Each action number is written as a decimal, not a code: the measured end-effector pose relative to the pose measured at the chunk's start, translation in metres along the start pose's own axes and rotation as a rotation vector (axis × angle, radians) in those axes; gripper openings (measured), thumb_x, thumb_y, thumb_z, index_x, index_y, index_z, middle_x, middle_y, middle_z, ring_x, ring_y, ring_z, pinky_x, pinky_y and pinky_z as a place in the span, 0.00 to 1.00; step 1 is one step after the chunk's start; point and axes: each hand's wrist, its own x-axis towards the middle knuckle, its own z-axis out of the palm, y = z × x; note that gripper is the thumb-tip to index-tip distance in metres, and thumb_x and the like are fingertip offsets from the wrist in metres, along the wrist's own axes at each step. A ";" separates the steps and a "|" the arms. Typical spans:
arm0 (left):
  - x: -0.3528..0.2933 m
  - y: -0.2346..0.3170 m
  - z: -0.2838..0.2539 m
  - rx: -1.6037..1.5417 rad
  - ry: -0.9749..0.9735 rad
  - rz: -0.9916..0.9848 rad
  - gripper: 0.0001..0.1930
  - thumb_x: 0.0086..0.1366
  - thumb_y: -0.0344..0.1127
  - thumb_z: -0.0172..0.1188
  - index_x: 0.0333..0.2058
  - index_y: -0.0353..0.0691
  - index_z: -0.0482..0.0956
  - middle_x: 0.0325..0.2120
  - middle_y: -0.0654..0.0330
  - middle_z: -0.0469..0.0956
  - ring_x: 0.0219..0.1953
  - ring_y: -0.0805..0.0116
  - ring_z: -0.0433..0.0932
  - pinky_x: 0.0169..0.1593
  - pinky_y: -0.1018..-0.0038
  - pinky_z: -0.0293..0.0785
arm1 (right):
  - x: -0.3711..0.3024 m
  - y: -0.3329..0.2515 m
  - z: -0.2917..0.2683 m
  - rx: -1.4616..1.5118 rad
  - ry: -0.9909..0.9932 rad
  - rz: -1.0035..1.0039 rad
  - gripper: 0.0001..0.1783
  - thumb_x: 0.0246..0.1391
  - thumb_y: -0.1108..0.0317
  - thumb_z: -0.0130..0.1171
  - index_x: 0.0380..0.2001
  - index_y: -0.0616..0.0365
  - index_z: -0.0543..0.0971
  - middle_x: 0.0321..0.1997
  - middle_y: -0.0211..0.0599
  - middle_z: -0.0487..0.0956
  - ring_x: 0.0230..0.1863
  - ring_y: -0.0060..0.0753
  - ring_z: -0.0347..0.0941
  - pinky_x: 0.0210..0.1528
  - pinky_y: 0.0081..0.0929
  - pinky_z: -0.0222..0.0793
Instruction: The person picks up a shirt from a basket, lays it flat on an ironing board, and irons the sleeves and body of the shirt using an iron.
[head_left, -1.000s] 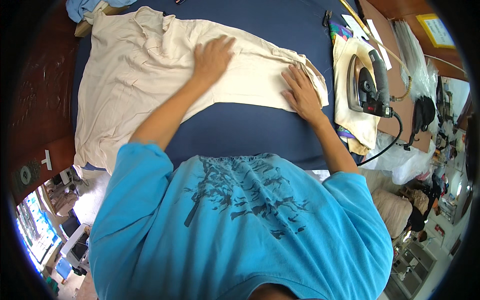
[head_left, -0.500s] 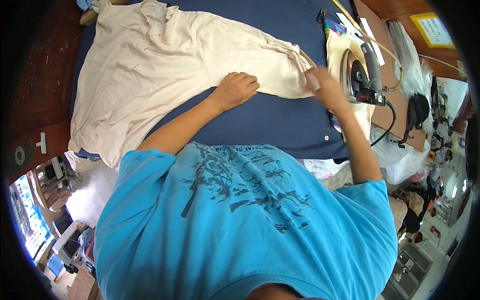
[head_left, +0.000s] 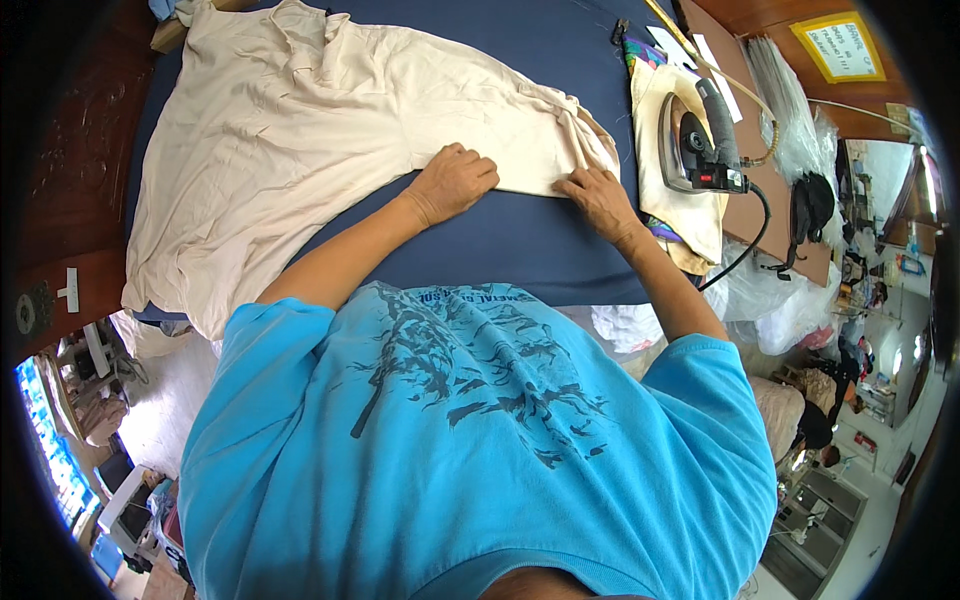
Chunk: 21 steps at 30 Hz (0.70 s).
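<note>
A cream long-sleeved garment (head_left: pixel 260 150) is spread over a dark blue table cover (head_left: pixel 540 250), its sleeve (head_left: pixel 500 135) stretched toward the right. One second ago both hands were laid open on the sleeve; now both are drawn to its lower edge. Half a second ago the right hand (head_left: pixel 600 203) was blurred above the sleeve's end; now its bent fingertips are set on the edge near the cuff (head_left: pixel 590 138). The left hand (head_left: pixel 453 183) is kept at about the same place on the edge, fingers curled together. Whether cloth is pinched by either hand cannot be told.

Just beyond the cuff, a steam iron (head_left: pixel 690 145) is rested on a cream pad (head_left: pixel 703 225), with a patterned cloth (head_left: pixel 662 230) partly covered beneath. The space right of the sleeve is taken up by these. From the iron a black cable (head_left: pixel 766 225) is led down behind the right forearm, and a yellow hose (head_left: pixel 690 42) is run past above.

Farther right, a black pouch (head_left: pixel 812 208) is seen beside clear plastic bags (head_left: pixel 785 305), whose contents cannot be made out. Small items are held in a grey shelf unit (head_left: pixel 820 535).
</note>
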 end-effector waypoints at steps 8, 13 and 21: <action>0.002 -0.033 0.014 -0.136 0.075 -0.420 0.06 0.58 0.36 0.50 0.30 0.42 0.71 0.32 0.62 0.72 0.37 0.61 0.71 0.42 0.64 0.65 | 0.089 -0.013 0.015 0.335 0.467 0.291 0.07 0.42 0.77 0.47 0.25 0.58 0.75 0.27 0.42 0.73 0.34 0.45 0.69 0.39 0.35 0.65; -0.022 -0.028 0.015 0.006 0.050 -0.446 0.15 0.59 0.41 0.50 0.43 0.45 0.70 0.48 0.60 0.66 0.54 0.61 0.61 0.55 0.59 0.55 | 0.068 -0.023 0.069 0.142 0.413 0.282 0.07 0.39 0.76 0.50 0.27 0.60 0.69 0.39 0.44 0.68 0.42 0.46 0.63 0.45 0.38 0.60; -0.005 -0.096 -0.006 0.013 -0.205 -0.754 0.20 0.62 0.48 0.45 0.51 0.51 0.68 0.58 0.66 0.59 0.62 0.68 0.53 0.59 0.46 0.41 | 0.030 0.019 0.020 0.277 0.226 0.294 0.14 0.39 0.73 0.52 0.35 0.59 0.75 0.47 0.51 0.72 0.49 0.51 0.67 0.53 0.37 0.61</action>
